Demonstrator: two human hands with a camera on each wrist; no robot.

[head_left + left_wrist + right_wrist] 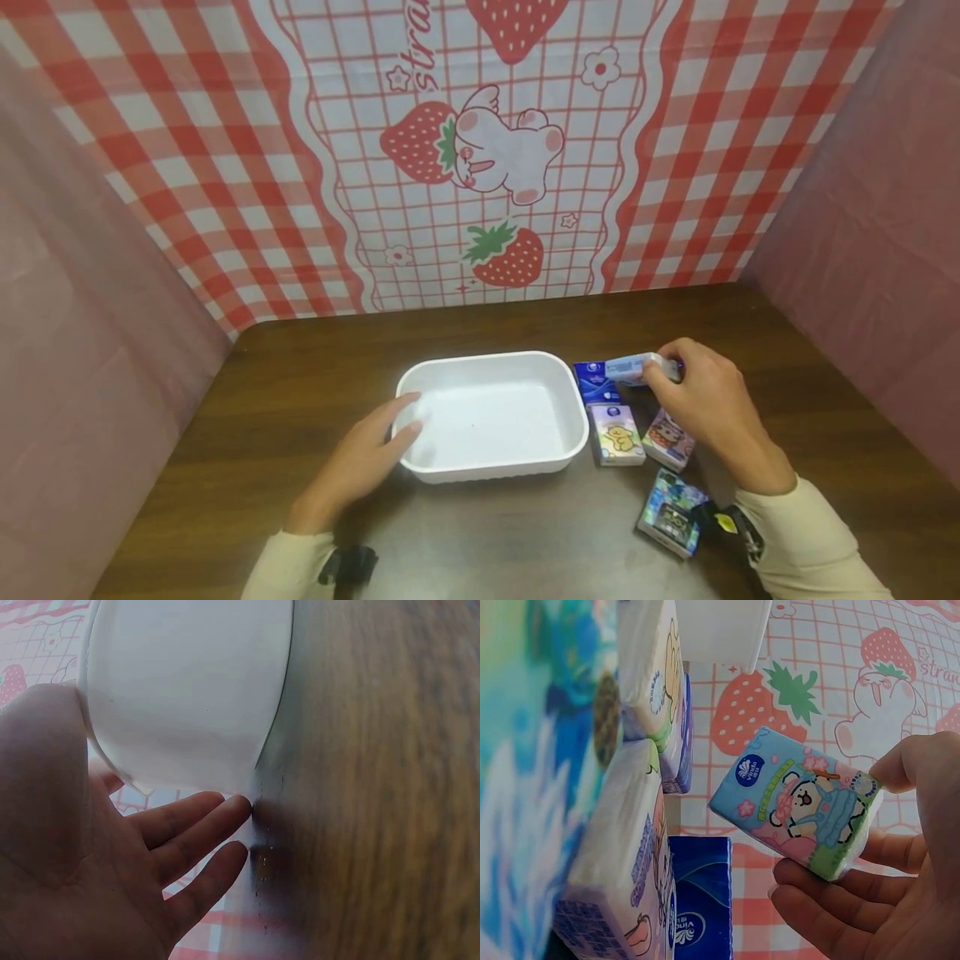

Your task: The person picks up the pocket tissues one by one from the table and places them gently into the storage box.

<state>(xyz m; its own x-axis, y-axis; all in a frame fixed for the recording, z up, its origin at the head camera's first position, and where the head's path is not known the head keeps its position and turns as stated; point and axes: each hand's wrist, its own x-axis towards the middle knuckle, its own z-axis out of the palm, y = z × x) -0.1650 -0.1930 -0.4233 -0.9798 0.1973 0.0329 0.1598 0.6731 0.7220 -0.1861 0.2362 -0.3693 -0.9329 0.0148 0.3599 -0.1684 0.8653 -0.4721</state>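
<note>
A light-blue pocket tissue pack (802,799) with a cartoon bear is pinched between the thumb and fingers of my right hand (701,392). In the head view it is raised and tilted, overlapping a dark-blue tissue pack (595,385). My left hand (375,442) is at the left end of a white plastic basin (491,475), thumb and fingers at its rim. The left wrist view shows the left fingers (206,840) stretched out beside the basin's end wall. Nearest the right hand lies a pink tissue pack (670,440), partly covered by it.
A pale tissue pack with a yellow puppy (618,435) lies close against the basin's right side. Closer to me, a blue-green patterned pack (670,517) sits beside the right wrist strap. Another dark-blue pack (701,892) shows in the right wrist view. A strawberry-print cloth (480,167) hangs behind the table.
</note>
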